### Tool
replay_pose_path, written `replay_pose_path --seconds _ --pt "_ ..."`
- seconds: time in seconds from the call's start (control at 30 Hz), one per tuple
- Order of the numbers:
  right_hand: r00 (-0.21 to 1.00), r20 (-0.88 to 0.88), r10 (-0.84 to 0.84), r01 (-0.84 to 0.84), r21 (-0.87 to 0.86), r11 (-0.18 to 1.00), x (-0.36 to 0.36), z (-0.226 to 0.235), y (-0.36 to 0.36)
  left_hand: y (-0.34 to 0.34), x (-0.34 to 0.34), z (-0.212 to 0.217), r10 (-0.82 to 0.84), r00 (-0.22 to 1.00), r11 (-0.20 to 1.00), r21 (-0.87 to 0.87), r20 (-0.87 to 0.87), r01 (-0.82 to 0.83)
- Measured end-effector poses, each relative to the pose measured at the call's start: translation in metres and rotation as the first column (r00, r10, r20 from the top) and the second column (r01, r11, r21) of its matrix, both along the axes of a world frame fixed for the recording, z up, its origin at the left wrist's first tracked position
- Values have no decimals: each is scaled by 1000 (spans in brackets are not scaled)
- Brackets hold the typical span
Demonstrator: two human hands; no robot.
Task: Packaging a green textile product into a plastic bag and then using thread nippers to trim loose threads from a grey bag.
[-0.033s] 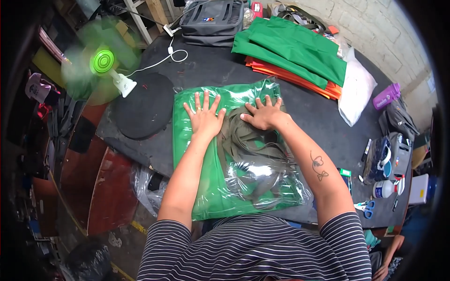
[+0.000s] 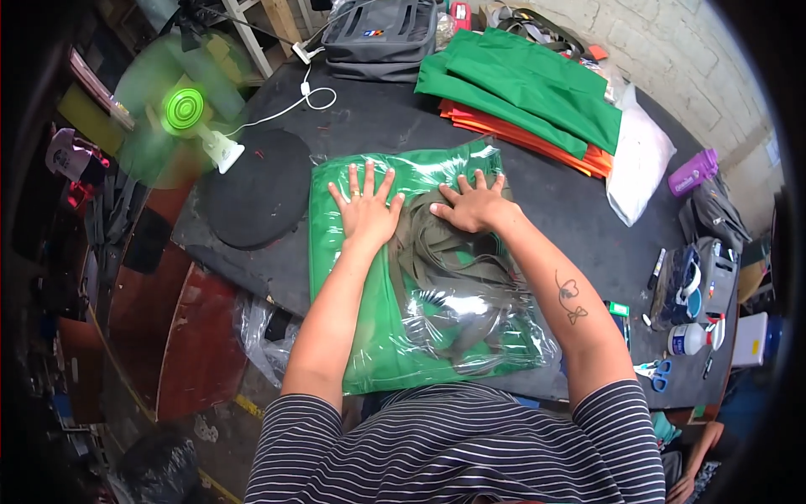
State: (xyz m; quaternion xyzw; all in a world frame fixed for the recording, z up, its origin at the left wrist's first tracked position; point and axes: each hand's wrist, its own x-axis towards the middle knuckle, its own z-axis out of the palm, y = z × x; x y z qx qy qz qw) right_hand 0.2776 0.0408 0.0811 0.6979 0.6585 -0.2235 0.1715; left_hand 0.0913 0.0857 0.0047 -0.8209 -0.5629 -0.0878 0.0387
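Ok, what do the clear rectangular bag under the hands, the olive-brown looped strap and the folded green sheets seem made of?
Clear rectangular bag: thin glossy plastic; sharp highlights and fine wrinkles.
Olive-brown looped strap: probably matte woven webbing; soft, flat loops.
Folded green sheets: likely smooth synthetic fabric; faint sheen, soft creases, fibre unclear.

The fan (image 2: 184,110) is spinning, and its blades are blurring into a green haze. Glare on the clear plastic (image 2: 470,302) is obscuring some of its contents. The left hand (image 2: 368,220) and the right hand (image 2: 477,208) are lying palm-down, so both palms are facing out of view. The green cloth (image 2: 520,84) is concealing most of the orange cloth (image 2: 571,155) below. The upper edge is cutting off the grey bag (image 2: 382,42); the lower edge is cutting off the striped shirt (image 2: 462,445).
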Motion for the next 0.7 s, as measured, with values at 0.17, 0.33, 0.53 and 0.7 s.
replay_pose_path --seconds 0.17,0.33,0.53,0.7 --pt "987 144 69 -95 184 978 -5 -20 -13 -2 -2 -6 -21 999 991 131 39 15" --pt "987 153 56 -98 281 955 -1 -32 -18 -1 2 -7 -23 996 987 161 81 10" --pt "996 -85 37 -1 384 923 5 -30 -18 3 -5 -11 13 999 996 86 45 -17" --pt "580 -803 136 438 449 779 75 -30 -27 31 28 77 27 985 866 -489 -168 -107"
